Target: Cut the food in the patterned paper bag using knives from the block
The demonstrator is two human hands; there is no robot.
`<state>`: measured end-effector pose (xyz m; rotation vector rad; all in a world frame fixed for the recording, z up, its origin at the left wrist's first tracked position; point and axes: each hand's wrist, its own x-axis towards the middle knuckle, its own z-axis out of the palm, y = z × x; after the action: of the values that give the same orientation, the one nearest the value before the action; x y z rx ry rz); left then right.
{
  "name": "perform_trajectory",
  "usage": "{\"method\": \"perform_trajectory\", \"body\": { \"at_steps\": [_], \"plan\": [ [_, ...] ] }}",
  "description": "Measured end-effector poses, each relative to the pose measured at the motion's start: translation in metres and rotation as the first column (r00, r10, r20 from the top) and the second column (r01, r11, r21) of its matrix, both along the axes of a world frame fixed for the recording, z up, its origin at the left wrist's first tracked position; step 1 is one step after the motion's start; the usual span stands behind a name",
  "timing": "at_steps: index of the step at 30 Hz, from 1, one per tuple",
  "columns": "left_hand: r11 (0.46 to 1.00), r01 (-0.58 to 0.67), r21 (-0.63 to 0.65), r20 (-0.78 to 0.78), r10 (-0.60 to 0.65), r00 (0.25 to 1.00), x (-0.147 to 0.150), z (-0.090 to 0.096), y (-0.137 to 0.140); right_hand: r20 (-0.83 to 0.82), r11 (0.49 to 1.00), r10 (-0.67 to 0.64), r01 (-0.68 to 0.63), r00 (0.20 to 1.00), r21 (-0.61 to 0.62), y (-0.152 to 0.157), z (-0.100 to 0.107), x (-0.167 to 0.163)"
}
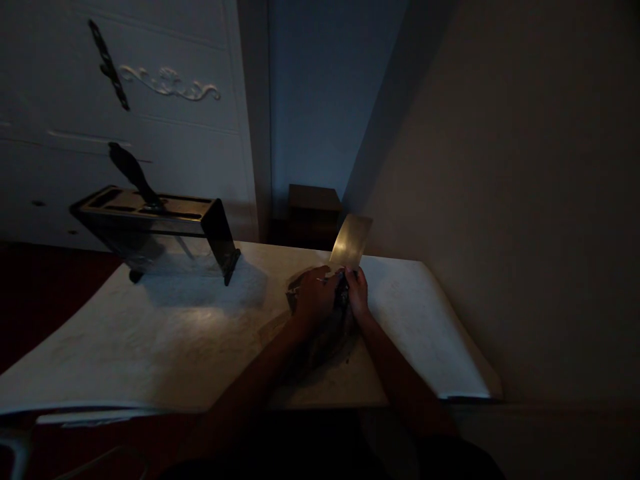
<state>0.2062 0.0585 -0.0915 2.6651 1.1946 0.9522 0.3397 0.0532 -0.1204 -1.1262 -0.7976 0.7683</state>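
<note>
A cleaver [350, 241] with a broad shiny blade points up and away from me over the far edge of the table. My left hand [316, 293] is closed around its lower end, where small pale scraps that look like plastic show by the fingers. My right hand [357, 292] grips the same place from the right, thumb near the base of the blade. The handle is mostly hidden between my hands. Dark crumpled material, perhaps plastic wrapping [323, 350], lies under my hands; the dim light hides its details.
On the left of the white-covered table [200, 340] stands a knife block [160, 230] with one black-handled knife [133, 170] in it. A white door [190, 147] is behind it. A brown box-like piece [315, 199] sits beyond the table, and a wall rises on the right.
</note>
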Motion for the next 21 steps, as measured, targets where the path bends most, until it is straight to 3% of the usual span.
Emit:
{"method": "perform_trajectory", "body": {
  "at_steps": [2, 5, 11, 15, 21],
  "plan": [
    [0.995, 0.074, 0.068, 0.016, -0.075, 0.997, 0.002, -0.001, -0.005, 0.002, 1.000, -0.008, 0.008, 1.000, 0.008, -0.002, 0.002, -0.001],
    [0.982, 0.183, 0.053, 0.028, -0.185, 0.982, 0.006, -0.005, -0.011, 0.007, 1.000, -0.013, 0.013, 1.000, 0.020, -0.005, 0.003, -0.001],
    [0.980, 0.108, -0.165, 0.116, -0.090, 0.989, 0.009, -0.007, -0.011, 0.010, 1.000, -0.003, 0.004, 1.000, -0.002, -0.006, 0.000, 0.001],
    [0.937, 0.112, -0.330, 0.045, -0.103, 0.994, 0.007, 0.000, -0.008, 0.104, 1.000, -0.015, 0.016, 0.994, -0.008, -0.007, -0.001, -0.001],
    [0.878, 0.209, -0.430, 0.115, -0.177, 0.978, 0.003, 0.004, -0.003, 0.164, 0.995, 0.101, -0.100, 0.981, -0.012, -0.011, 0.000, -0.006]
  ]
}}
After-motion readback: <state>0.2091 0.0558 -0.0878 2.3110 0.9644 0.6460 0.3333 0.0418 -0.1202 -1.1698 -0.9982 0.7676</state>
